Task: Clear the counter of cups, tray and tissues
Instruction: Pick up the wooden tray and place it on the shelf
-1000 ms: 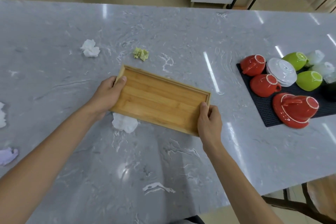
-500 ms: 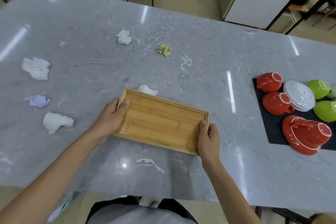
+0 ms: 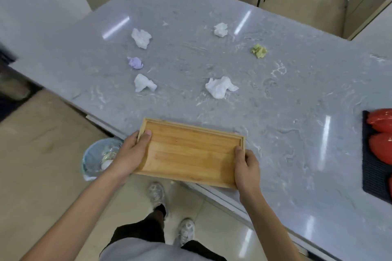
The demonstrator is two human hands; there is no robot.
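While I look down from the head camera, the far left shows a small bin [image 3: 99, 159] on the floor below the worktop [image 3: 297, 112], with crumpled scraps inside it. My left hand [image 3: 132, 155] comes next: it grips the left short end of the wooden tray [image 3: 191, 152], thumb lying on the inner face near the far corner, the other fingers curled out of sight underneath. The tray is a shallow rectangle of honey-coloured wood in glued strips, with a low raised rim all round and nothing on it. It hangs over the near edge of the worktop, its near part above the floor and my shoes; I cannot tell whether its far edge touches the stone.

Beyond it on the grey marbled surface lie the tissues: a white crumpled one [image 3: 141, 37] far left, a small lilac one [image 3: 135, 63] just nearer, another white one [image 3: 144, 83] nearer still. Toward the middle sits a larger white wad [image 3: 220, 87], with a small white ball [image 3: 221, 29] far behind it and a yellow-green wad [image 3: 258, 51] to its right.

My right hand [image 3: 247, 168] clamps the tray's right short end, thumb pressed on top inside the rim, fingers wrapped round the edge and below. At the far right edge a black mat [image 3: 370, 174] carries red cups [image 3: 380, 148], cut off by the frame.
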